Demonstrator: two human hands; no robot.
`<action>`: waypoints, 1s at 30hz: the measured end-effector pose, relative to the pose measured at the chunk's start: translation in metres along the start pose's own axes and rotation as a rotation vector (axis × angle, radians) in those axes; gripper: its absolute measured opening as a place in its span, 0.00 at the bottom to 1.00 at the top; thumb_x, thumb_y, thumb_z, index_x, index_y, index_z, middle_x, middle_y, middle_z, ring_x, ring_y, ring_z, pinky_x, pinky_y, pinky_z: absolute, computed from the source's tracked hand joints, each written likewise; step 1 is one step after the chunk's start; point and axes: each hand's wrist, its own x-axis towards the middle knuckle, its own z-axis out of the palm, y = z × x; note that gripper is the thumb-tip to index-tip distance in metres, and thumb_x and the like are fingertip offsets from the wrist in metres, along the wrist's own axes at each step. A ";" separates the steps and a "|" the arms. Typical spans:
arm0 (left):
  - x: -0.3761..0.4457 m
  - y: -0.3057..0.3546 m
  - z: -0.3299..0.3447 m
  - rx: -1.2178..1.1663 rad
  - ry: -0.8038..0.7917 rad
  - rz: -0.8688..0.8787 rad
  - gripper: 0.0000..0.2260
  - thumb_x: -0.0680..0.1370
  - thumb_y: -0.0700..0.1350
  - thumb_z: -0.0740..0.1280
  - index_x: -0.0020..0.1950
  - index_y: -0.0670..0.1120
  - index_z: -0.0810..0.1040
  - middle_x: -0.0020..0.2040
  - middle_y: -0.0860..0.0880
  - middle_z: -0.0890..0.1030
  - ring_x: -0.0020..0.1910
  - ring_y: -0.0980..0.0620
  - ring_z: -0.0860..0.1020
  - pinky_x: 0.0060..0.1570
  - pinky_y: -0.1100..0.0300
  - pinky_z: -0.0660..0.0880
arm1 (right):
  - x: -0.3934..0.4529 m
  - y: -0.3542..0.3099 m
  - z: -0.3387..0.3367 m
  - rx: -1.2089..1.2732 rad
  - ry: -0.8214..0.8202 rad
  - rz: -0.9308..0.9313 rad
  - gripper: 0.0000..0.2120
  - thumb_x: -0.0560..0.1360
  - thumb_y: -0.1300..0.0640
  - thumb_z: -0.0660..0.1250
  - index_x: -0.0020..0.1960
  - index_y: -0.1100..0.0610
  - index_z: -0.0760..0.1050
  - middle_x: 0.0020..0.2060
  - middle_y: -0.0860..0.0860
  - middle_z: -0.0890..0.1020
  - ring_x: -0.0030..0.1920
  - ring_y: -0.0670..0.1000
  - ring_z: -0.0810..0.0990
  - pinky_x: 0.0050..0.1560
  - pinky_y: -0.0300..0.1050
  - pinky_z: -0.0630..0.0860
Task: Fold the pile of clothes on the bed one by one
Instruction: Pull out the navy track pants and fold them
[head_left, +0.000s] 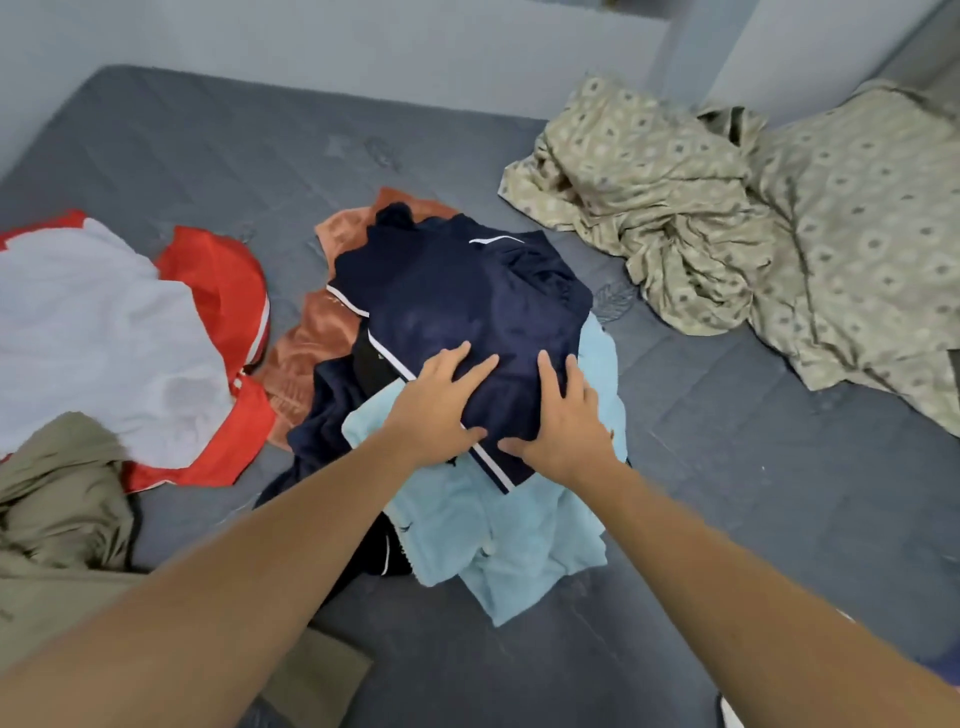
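**Both palms on the navy top**

My left hand (434, 405) and my right hand (563, 421) both lie on the navy garment (457, 291), which sits at the top of the pile in the middle of the bed (753, 467). My fingers are straight and a little spread, pressing flat on the cloth — nothing is curled round it or pinched. The two thumbs point toward each other near the white-piped edge at the near side of the garment.

Under it lies a light blue shirt (498, 535), spilling toward me, and a rust-orange cloth (311, 338) shows out to the left and behind. Further left lies a red and white jersey (130, 338), spread out, and nearest me on that side an olive garment (57, 499), crumpled. At the far right — well apart from the pile — lies a rumpled patterned beige sheet (753, 234).
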 end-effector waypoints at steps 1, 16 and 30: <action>0.004 0.000 0.005 0.037 -0.002 -0.023 0.44 0.75 0.55 0.75 0.84 0.59 0.53 0.84 0.47 0.52 0.82 0.41 0.52 0.75 0.44 0.66 | 0.001 0.008 0.007 0.044 -0.030 -0.009 0.62 0.70 0.36 0.77 0.84 0.46 0.35 0.83 0.55 0.42 0.81 0.63 0.49 0.75 0.61 0.62; -0.088 0.022 -0.031 -0.274 0.261 -0.105 0.11 0.82 0.41 0.67 0.44 0.48 0.67 0.37 0.52 0.74 0.38 0.50 0.72 0.39 0.54 0.69 | -0.048 -0.010 0.002 0.531 0.210 -0.335 0.03 0.79 0.61 0.69 0.50 0.56 0.74 0.47 0.50 0.74 0.47 0.51 0.74 0.49 0.43 0.69; -0.252 0.107 -0.201 -0.566 0.277 -0.087 0.02 0.86 0.43 0.61 0.54 0.48 0.68 0.42 0.45 0.76 0.36 0.51 0.71 0.41 0.50 0.70 | -0.226 -0.125 -0.134 0.862 0.251 -0.189 0.07 0.78 0.53 0.72 0.46 0.51 0.74 0.41 0.46 0.80 0.43 0.45 0.78 0.48 0.45 0.75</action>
